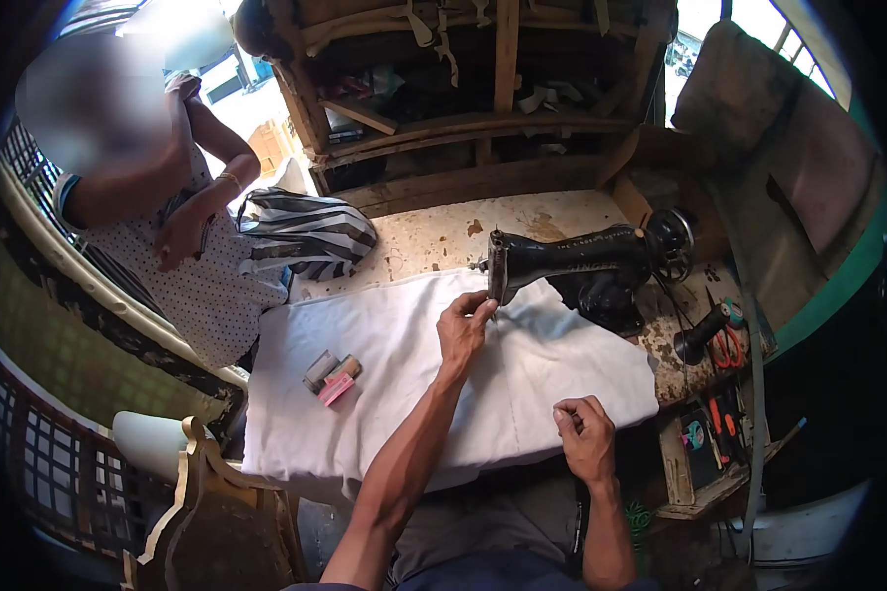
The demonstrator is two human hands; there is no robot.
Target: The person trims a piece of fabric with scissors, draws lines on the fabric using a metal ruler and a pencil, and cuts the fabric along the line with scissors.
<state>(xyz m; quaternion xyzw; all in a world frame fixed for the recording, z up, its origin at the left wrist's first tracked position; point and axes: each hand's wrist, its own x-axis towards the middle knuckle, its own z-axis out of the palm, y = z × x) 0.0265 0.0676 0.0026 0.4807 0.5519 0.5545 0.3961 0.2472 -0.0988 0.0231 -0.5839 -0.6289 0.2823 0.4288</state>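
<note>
A black sewing machine (581,254) stands on the worktable, its head toward the left. My left hand (463,330) reaches up to the machine's needle end, thumb and fingertips pinched together beside the lower part of its head. What they grip, if anything, is too small to make out. White cloth (404,364) spreads across the tabletop and passes under the machine's head. Over the cloth's front right part is my right hand (586,438), fingers curled in and thumb against them; anything inside is hidden. Several small boxes (333,379), one of them pink, lie on the cloth at left.
A person (187,217) stands at the left with arms folded, beside a black-and-white striped bag (310,234). Right of the machine are a black cone-shaped object (698,340) and orange-handled scissors (727,350). A wooden drawer (678,463) holds tools. Behind rises a wooden frame (508,59).
</note>
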